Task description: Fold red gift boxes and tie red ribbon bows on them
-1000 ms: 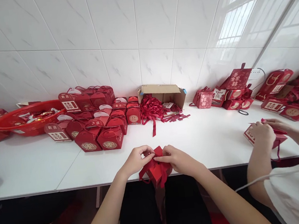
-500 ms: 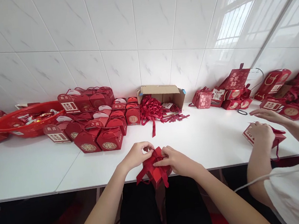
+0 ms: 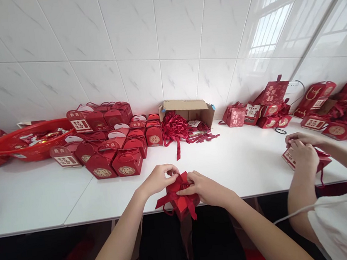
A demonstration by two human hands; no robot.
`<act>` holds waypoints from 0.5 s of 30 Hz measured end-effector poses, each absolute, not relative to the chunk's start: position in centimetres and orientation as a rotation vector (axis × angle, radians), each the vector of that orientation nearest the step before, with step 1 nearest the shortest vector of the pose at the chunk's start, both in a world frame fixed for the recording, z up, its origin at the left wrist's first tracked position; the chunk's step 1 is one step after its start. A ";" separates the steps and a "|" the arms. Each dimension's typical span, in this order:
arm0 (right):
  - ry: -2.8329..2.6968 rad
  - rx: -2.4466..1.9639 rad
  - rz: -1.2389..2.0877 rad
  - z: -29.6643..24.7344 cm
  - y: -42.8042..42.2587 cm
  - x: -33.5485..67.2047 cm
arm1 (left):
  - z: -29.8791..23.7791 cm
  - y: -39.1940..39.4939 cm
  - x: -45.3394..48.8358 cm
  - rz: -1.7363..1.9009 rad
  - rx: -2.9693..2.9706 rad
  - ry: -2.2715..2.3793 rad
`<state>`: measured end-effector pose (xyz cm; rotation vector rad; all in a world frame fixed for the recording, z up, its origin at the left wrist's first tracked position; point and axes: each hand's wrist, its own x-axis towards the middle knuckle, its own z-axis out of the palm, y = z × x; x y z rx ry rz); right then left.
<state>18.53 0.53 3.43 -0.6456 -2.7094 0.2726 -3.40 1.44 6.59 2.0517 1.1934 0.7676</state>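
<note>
At the table's front edge, between my hands, sits a red gift box with a dark red ribbon tied about its top. My left hand pinches part of the ribbon at the far left side of the box top. From the right, my right hand has its fingers closed on the ribbon, with the index finger pressed across its middle. The knot itself is partly covered by my fingers. One ribbon end sticks out to the left and another hangs down in front of the box.
Rows of filled-out red boxes stand left of centre, beside a red plastic basin of wrapped sweets. A cardboard box spills a bundle of red ribbons. At right, a co-worker's hands handle another box.
My hands stay almost in place, and the left ribbon end has shifted slightly. The co-worker's far hand has moved in to the box. Another person's hand shows at the far left edge.
</note>
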 end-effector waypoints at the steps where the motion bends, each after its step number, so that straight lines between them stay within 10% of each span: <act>1: -2.708 -0.635 0.263 3.3 0.7 18.6 | 6.5 1.5 -3.4 0.774 2.050 1.207; 15: -2.686 -0.476 0.346 3.4 1.8 18.9 | 7.0 0.5 -3.1 0.598 2.162 1.122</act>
